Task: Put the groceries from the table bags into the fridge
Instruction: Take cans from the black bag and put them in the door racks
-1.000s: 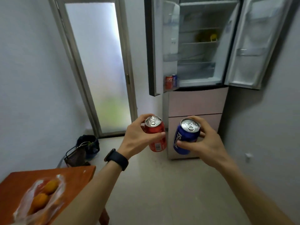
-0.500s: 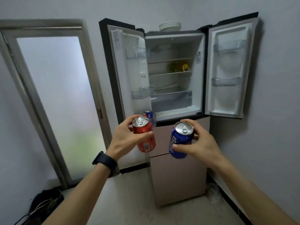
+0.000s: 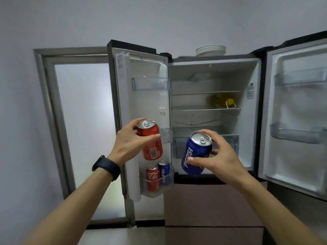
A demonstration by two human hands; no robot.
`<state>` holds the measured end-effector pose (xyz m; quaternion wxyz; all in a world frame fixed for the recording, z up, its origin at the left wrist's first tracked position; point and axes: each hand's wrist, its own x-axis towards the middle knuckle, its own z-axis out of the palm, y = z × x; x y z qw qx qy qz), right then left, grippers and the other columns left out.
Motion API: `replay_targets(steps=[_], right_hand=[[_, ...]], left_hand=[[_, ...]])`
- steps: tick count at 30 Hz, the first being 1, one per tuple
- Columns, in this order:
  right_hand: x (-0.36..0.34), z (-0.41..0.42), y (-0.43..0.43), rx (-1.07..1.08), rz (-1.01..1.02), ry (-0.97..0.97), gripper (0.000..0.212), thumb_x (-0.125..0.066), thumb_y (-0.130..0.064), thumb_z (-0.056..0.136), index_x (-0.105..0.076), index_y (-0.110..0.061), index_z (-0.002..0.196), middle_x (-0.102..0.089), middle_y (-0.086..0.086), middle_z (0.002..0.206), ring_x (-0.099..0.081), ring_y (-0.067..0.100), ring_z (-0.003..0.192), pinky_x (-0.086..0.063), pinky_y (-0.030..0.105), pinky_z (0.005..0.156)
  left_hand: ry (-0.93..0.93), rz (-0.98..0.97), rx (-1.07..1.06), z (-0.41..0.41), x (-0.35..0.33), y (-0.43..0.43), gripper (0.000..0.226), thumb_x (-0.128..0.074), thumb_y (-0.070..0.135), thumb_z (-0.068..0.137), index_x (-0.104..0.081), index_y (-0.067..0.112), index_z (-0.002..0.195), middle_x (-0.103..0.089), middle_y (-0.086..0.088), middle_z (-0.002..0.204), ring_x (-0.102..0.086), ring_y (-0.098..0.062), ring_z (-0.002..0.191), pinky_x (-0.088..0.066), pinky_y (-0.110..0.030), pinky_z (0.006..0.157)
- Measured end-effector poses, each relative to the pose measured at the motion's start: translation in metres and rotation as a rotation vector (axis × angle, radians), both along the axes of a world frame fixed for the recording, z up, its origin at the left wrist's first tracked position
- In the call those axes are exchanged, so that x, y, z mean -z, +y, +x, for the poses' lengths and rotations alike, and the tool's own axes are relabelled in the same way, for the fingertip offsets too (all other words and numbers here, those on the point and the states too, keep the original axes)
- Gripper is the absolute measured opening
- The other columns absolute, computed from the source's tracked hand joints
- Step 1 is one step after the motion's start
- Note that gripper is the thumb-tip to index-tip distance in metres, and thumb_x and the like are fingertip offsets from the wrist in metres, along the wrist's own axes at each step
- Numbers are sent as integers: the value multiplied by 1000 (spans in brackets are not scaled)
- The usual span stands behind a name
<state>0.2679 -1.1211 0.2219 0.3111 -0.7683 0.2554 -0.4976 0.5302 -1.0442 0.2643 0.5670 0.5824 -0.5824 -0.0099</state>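
Observation:
The fridge (image 3: 208,76) stands straight ahead with both upper doors swung open. My left hand (image 3: 131,140) grips a red cola can (image 3: 152,144), held in front of the left door's inner side. My right hand (image 3: 219,156) grips a blue Pepsi can (image 3: 194,154), tilted, in front of the fridge's lower shelf area. In the left door's bottom bin (image 3: 155,186) stand a red can (image 3: 152,177) and a blue can (image 3: 164,172). A yellow-capped bottle (image 3: 223,101) lies on a middle shelf.
The right door (image 3: 297,112) juts toward me with two door bins holding nothing. A stack of white plates (image 3: 210,50) sits on top of the fridge. A frosted glass door (image 3: 83,129) is at left. Closed pinkish drawers (image 3: 212,206) lie below.
I have come closer to the fridge and the view has tilted up; the table and bag have dropped out of sight. Both cans stay gripped and have risen toward the left door.

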Motion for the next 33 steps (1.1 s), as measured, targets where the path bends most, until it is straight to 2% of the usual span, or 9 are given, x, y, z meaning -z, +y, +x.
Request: replay_targets(steps=[3, 6, 10, 16, 20, 24, 27, 31, 33], right_hand=[[-21, 18, -51, -82, -5, -42, 80, -95, -22, 61, -55, -40, 128, -60, -7, 125, -60, 15, 111, -58, 39, 91], [-38, 46, -92, -105, -33, -97, 81, -95, -24, 61, -53, -36, 130, -60, -7, 125, -60, 13, 111, -57, 37, 91], [-52, 86, -133, -166, -66, -173, 78, -93, -20, 65, -52, -32, 131, -60, -8, 125, -60, 8, 110, -53, 22, 84], [-51, 139, -192, -234, -63, -181, 81, -91, -15, 68, -49, -28, 136, -58, -7, 128, -58, 8, 115, -52, 25, 92], [-43, 159, -218, -276, -25, -121, 82, -90, -12, 70, -46, -26, 138, -59, -13, 123, -58, 0, 109, -51, 15, 83], [-42, 168, -236, -317, 16, 18, 83, -88, -15, 73, -38, -22, 139, -51, -9, 127, -56, 2, 104, -48, 23, 87], [-47, 173, -247, -361, 18, 157, 77, -87, -19, 74, -39, -21, 135, -49, -7, 128, -51, 10, 115, -50, 22, 84], [-57, 182, -261, -423, -23, 352, 74, -86, -27, 76, -44, -23, 136, -51, -4, 130, -52, 19, 123, -53, 43, 98], [-55, 184, -267, -433, -25, 348, 74, -83, -30, 79, -43, -24, 142, -52, -4, 131, -54, 22, 124, -52, 45, 100]], left_hand=[[13, -33, -89, 1, -22, -30, 71, -85, 38, 72, -52, 26, 133, -58, 10, 115, -59, -6, 97, -48, -10, 71], [47, -80, -167, 6, -40, -57, 73, -86, 35, 73, -45, 26, 132, -54, 6, 113, -58, -14, 100, -51, -21, 78], [32, -107, -248, 17, -49, -93, 69, -84, 35, 75, -42, 25, 130, -53, 9, 108, -57, -10, 94, -48, -21, 76], [85, -76, -268, 40, -28, -136, 70, -82, 32, 79, -39, 27, 134, -53, 6, 120, -56, -13, 104, -49, -23, 82], [54, -19, -274, 48, -11, -159, 74, -79, 31, 82, -37, 23, 142, -52, 7, 125, -54, -10, 105, -45, -20, 84], [90, 74, -320, 53, -7, -170, 76, -77, 36, 84, -36, 18, 146, -56, -4, 135, -57, -17, 114, -49, -32, 98], [84, 190, -318, 54, -2, -172, 76, -73, 40, 87, -33, 18, 148, -54, -5, 139, -57, -19, 117, -50, -33, 96], [70, 233, -368, 51, -1, -174, 77, -73, 44, 86, -35, 20, 148, -55, -3, 137, -58, -18, 114, -53, -35, 95], [54, 274, -406, 50, -5, -175, 79, -74, 47, 83, -35, 21, 147, -57, -1, 135, -59, -17, 113, -54, -35, 95]])
